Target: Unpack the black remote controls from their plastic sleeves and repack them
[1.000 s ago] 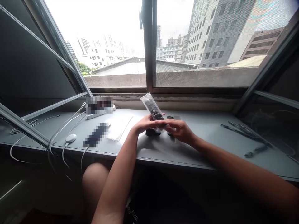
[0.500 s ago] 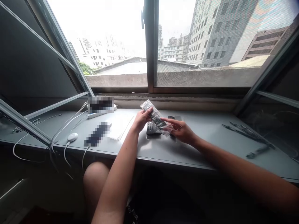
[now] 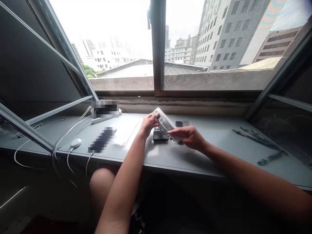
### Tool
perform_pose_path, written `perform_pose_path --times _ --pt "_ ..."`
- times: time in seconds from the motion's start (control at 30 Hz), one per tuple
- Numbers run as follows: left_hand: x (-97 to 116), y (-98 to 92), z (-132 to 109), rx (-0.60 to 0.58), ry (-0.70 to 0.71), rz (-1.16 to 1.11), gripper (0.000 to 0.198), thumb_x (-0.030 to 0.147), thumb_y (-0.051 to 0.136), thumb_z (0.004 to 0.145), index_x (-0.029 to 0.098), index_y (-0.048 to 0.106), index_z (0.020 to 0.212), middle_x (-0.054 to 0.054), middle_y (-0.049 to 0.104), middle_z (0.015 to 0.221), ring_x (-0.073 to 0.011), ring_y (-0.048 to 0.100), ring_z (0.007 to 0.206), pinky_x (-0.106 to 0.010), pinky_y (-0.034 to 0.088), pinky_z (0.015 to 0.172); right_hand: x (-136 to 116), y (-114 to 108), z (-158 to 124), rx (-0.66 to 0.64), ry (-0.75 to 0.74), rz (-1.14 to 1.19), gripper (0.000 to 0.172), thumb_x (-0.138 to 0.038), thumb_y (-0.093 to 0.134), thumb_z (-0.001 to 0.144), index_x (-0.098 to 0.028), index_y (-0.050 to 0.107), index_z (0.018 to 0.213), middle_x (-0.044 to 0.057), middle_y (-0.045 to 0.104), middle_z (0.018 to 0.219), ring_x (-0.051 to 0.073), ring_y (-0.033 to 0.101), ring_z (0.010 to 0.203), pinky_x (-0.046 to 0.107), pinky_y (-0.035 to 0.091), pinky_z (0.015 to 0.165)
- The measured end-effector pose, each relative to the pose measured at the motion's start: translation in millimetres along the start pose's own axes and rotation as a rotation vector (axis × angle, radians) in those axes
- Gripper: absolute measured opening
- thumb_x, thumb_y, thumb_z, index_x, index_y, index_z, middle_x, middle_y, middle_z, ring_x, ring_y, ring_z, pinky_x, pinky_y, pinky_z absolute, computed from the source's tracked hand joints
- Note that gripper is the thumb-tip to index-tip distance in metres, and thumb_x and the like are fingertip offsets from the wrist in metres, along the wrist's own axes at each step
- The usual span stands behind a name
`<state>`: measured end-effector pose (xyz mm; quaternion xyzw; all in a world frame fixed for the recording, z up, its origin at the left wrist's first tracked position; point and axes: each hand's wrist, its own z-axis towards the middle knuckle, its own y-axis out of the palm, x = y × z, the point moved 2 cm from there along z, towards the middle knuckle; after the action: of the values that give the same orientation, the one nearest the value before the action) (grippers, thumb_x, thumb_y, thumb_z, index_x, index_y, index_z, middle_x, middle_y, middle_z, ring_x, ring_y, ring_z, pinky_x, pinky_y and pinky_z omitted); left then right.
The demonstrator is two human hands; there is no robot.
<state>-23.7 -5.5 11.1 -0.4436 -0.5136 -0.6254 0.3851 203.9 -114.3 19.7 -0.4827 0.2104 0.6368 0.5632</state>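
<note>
Between my two hands a remote control in a clear plastic bag [image 3: 165, 123] is held up at a slant over the desk. My left hand [image 3: 149, 124] pinches its upper left end, thumb on top. My right hand [image 3: 188, 136] is closed on the lower right end. Below the bagged remote, two black remote controls [image 3: 157, 134] lie side by side on the desk, partly covered by it. Behind my right hand, another black remote control [image 3: 179, 124] lies beside a clear plastic piece [image 3: 186, 123], both partly hidden.
The grey desk [image 3: 151, 157] runs below a window. To the left are white plastic sheets [image 3: 125, 133], a blurred-out dark flat object [image 3: 101, 140], a round white puck with a cable [image 3: 75, 143] and a power strip [image 3: 104, 118]. Dark cables [image 3: 255, 138] lie at right.
The bagged remote has shifted slightly right and down and turned, so its buttons show more clearly. My right hand has gone from an extended finger on the bag to gripping its lower end.
</note>
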Motion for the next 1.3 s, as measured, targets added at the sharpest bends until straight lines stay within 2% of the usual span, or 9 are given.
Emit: perform_pose_path --times 0.2,0.3,0.53,0.7,0.8,1.0,1.13,1.2,1.3 --pt "1 -2.3 0 0.075 -0.003 0.015 0.077 0.038 0.093 0.078 0.018 0.06 0.145 -0.005 0.075 0.1 -0.0094 0.067 0.069 -0.022 0.055 0.065 -3 5 -1 -0.036 0.005 -0.047 0.032 -0.033 0.082 0.09 -0.02 0.089 0.119 0.01 0.087 0.112 0.03 0.085 0.099 0.039 0.071 0.089" --pt "1 -1.0 0 0.088 -0.002 0.05 0.088 0.034 0.094 0.078 0.019 0.054 0.155 -0.005 0.076 0.1 -0.0087 0.065 0.065 -0.022 0.055 0.064 -3 5 0 -0.06 -0.015 -0.106 0.031 -0.037 0.082 0.093 -0.021 0.089 0.118 0.011 0.086 0.113 0.029 0.085 0.099 0.038 0.07 0.09" --pt "-3 4.5 -3 0.014 -0.021 0.207 0.064 0.05 0.087 0.085 0.014 0.073 0.135 -0.011 0.079 0.102 -0.0182 0.074 0.079 -0.027 0.058 0.068 -5 3 -1 -0.03 -0.079 -0.143 0.028 -0.032 0.079 0.093 -0.023 0.089 0.118 0.009 0.086 0.116 0.029 0.084 0.102 0.039 0.068 0.095" --pt "-6 0.6 -1 -0.001 0.137 0.407 0.05 0.062 0.074 0.091 0.018 0.084 0.112 -0.015 0.08 0.123 -0.0292 0.073 0.119 -0.036 0.058 0.095 -1 1 1 0.004 -0.048 -0.14 0.032 -0.036 0.078 0.095 -0.025 0.088 0.123 0.008 0.085 0.122 0.031 0.083 0.11 0.044 0.066 0.105" --pt "-8 -2.3 1 0.0 0.168 0.537 0.051 0.065 0.07 0.093 0.021 0.086 0.112 -0.011 0.082 0.122 -0.03 0.07 0.125 -0.038 0.052 0.107 2 1 2 0.019 -0.019 -0.13 0.032 -0.035 0.078 0.093 -0.023 0.088 0.122 0.009 0.085 0.122 0.031 0.083 0.112 0.044 0.065 0.106" --pt "-10 -2.5 1 -0.02 0.188 0.652 0.046 0.063 0.071 0.094 0.023 0.087 0.109 -0.009 0.083 0.115 -0.0304 0.072 0.121 -0.039 0.048 0.113 7 3 0 -0.002 0.071 -0.159 0.043 -0.039 0.083 0.09 -0.019 0.086 0.127 0.011 0.087 0.108 0.026 0.083 0.085 0.036 0.069 0.078" --pt "-10 -0.1 -2 -0.044 0.194 0.654 0.038 0.057 0.077 0.089 0.023 0.088 0.101 -0.011 0.084 0.111 -0.0326 0.073 0.118 -0.039 0.051 0.109 7 2 0 -0.051 0.154 -0.148 0.048 -0.049 0.086 0.089 -0.017 0.086 0.125 0.008 0.085 0.082 0.02 0.075 0.062 0.029 0.06 0.057" --pt "-9 1.0 -3 -0.046 0.19 0.662 0.036 0.056 0.078 0.089 0.023 0.087 0.099 -0.011 0.084 0.106 -0.0326 0.074 0.113 -0.039 0.053 0.106 5 0 1 -0.082 0.193 -0.138 0.049 -0.054 0.087 0.089 -0.017 0.087 0.121 0.006 0.082 0.074 0.018 0.071 0.056 0.027 0.056 0.052" --pt "-8 1.7 -4 -0.043 0.187 0.686 0.037 0.057 0.077 0.09 0.023 0.087 0.1 -0.01 0.084 0.104 -0.0323 0.074 0.11 -0.039 0.054 0.104 -2 -3 2 -0.15 0.212 -0.138 0.046 -0.06 0.084 0.091 -0.019 0.089 0.111 0.006 0.083 0.076 0.016 0.068 0.051 0.027 0.055 0.051"
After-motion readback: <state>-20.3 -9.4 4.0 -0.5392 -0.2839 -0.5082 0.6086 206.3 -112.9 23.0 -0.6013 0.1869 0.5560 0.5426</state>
